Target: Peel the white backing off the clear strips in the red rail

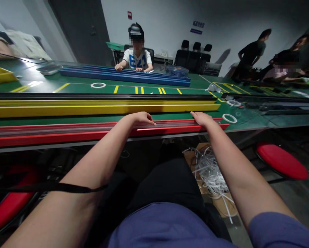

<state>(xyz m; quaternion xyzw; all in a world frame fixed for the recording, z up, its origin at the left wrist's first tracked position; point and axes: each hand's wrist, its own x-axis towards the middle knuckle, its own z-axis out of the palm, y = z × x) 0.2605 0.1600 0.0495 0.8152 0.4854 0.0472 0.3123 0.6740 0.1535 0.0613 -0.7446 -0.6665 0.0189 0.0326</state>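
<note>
A long red channel strip (175,131) lies along the table's near edge, with a pale, shiny lining inside its groove. My left hand (141,118) is bent over the middle of it, fingers curled, one fingertip down at the groove. Whether anything small is between those fingers is hidden. Near the strip's right end rests my right hand (202,118), palm down, fingers stretched out toward the far side across the red rim. Just beyond the red strip, a yellow channel strip (92,110) runs parallel, and a black strip (97,96) lies behind that.
Blue channel strips (123,76) lie farther back on the green table (79,89), before a seated person (137,57). White rings (229,118) sit at right. Below are a box of tangled white strips (211,168) and a red stool (281,161). Other people are at right.
</note>
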